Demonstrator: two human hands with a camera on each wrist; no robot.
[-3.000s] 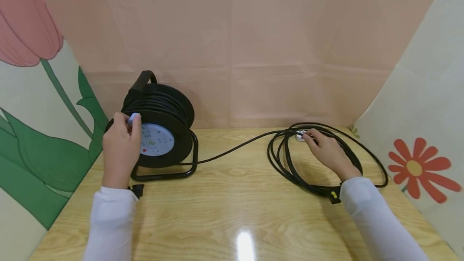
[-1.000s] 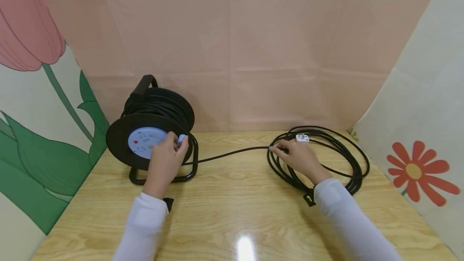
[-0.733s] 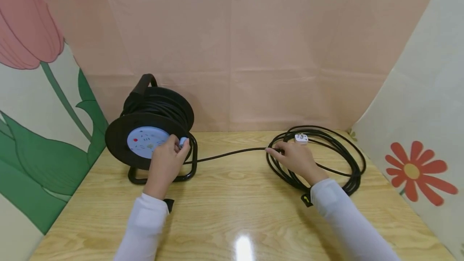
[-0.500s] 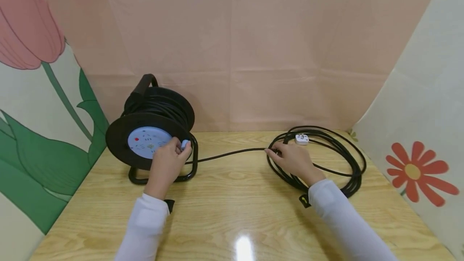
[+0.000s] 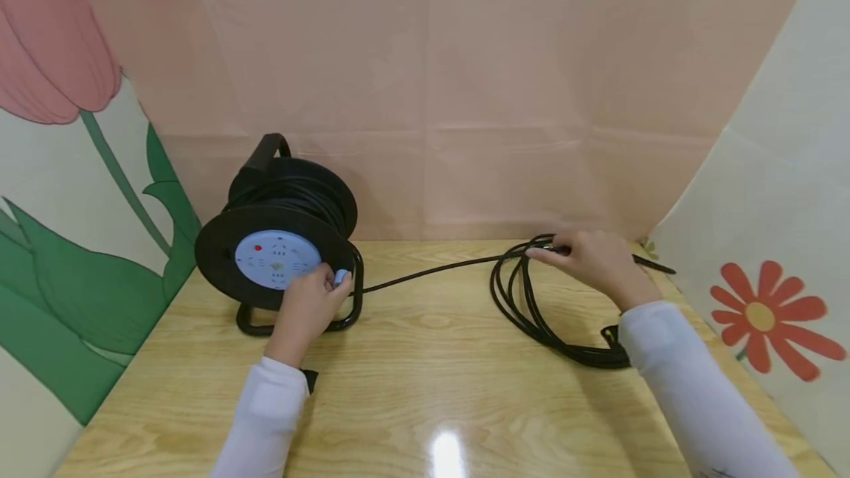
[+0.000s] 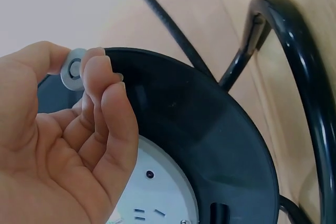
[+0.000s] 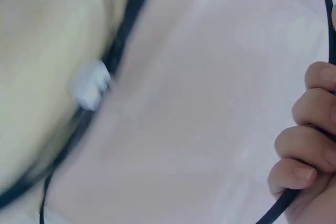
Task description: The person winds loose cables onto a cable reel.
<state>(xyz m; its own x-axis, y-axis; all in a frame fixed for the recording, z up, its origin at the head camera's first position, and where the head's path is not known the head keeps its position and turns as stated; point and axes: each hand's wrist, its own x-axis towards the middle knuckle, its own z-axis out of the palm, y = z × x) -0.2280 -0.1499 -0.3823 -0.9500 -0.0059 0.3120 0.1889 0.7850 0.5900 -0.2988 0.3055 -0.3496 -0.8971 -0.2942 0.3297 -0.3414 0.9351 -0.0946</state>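
A black cable reel (image 5: 219, 264) stands upright at the left, with turns of cable round its drum and a pale blue socket panel (image 5: 275, 249) facing front. Near the lower right of its rim, my left hand (image 5: 305, 312) pinches the blue-grey winding knob (image 5: 341, 276); the left wrist view shows this knob (image 6: 75, 69) between thumb and fingers. The cable (image 5: 438, 267) runs from the reel across to my right hand (image 5: 594, 264), whose fingers curl round it above the loose coil (image 5: 544, 330). In the right wrist view, a white plug (image 7: 90, 85) looks blurred beside the coil.
The reel's tubular black stand (image 5: 359, 282) rests on the wooden table (image 5: 425, 375). A carrying handle (image 5: 265, 152) tops the reel. A pinkish sheet (image 5: 425, 94) hangs behind, with flower-printed panels (image 5: 757, 131) at both sides.
My left hand has carried the knob from the reel's upper left round to its lower right, turning the panel. My right hand moved left, then back to the right and up with the cable.
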